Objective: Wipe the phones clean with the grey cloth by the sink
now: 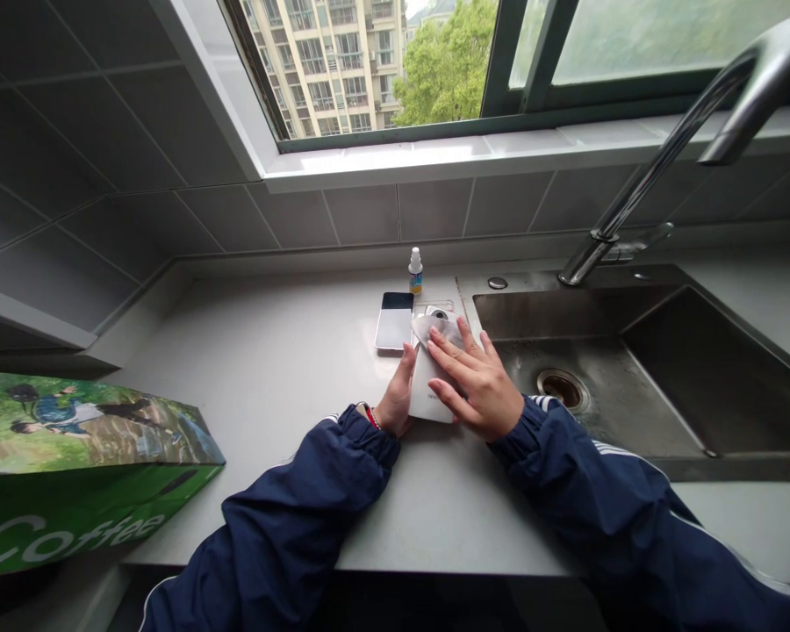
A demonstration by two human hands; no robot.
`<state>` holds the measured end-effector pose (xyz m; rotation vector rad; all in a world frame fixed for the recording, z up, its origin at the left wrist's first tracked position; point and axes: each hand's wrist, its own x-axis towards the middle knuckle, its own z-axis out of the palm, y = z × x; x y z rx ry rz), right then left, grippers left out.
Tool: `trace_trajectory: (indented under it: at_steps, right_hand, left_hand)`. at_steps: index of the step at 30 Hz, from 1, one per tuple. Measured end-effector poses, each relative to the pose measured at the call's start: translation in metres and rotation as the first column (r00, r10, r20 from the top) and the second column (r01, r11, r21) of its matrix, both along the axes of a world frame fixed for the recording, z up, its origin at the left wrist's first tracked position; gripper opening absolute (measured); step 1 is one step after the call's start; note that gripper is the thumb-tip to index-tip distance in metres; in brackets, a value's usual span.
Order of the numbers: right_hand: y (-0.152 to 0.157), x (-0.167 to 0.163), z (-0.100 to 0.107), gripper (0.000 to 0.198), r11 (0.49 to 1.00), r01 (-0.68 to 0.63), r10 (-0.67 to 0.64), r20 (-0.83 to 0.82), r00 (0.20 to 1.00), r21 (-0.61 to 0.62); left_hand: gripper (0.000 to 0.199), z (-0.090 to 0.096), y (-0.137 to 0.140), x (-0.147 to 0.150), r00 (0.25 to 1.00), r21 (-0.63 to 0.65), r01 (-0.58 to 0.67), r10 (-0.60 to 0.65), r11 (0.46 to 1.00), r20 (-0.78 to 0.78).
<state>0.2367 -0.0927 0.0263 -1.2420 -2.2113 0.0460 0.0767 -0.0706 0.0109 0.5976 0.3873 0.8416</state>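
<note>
My left hand (395, 397) is closed around the left edge of a white phone (429, 379), tilted up with its back and printed logo towards me. Across that back my right hand (477, 382) presses a thin whitish cloth (427, 326), its fingers spread over it. The cloth covers part of the phone, with the camera ring (440, 312) showing above it. Just beyond lies a second phone-like slab (395, 323) with a glossy, reflecting face. A clear case (448, 306) is partly hidden behind the held phone. A small white bottle (415, 274) stands upright at the back.
To the right is a steel sink (606, 325) with a drain (562, 386) and a tall chrome faucet (658, 167). A green printed coffee box (92, 491) sits at the left front of the white counter (269, 351). A window (382, 70) is ahead.
</note>
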Motion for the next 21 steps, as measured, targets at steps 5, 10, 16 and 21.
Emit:
trace_trajectory:
  at_steps: [5, 10, 16, 21]
  right_hand:
    - [0.0014, 0.0017, 0.005, 0.056, 0.989, 0.147, -0.147, -0.019, 0.989, 0.002]
    - [0.0036, 0.0032, 0.0054, 0.057, 0.977, 0.212, -0.211, -0.042, 0.976, 0.008]
    - [0.0052, 0.0068, 0.0051, 0.053, 0.976, 0.216, -0.213, -0.113, 0.971, 0.019]
    - [0.006, 0.0094, 0.0093, 0.044, 0.965, 0.242, -0.22, -0.197, 0.955, 0.097]
  left_hand:
    - [0.074, -0.0023, -0.0029, -0.0037, 0.992, 0.03, 0.101, -0.098, 0.994, -0.085]
    - [0.083, -0.0031, -0.0026, -0.0053, 0.985, 0.057, 0.155, -0.149, 0.986, -0.09]
    - [0.083, -0.0015, 0.0002, -0.0054, 0.979, 0.059, 0.206, -0.206, 0.977, -0.003]
    - [0.087, 0.003, 0.0012, -0.008, 0.962, 0.045, 0.267, -0.269, 0.963, 0.049]
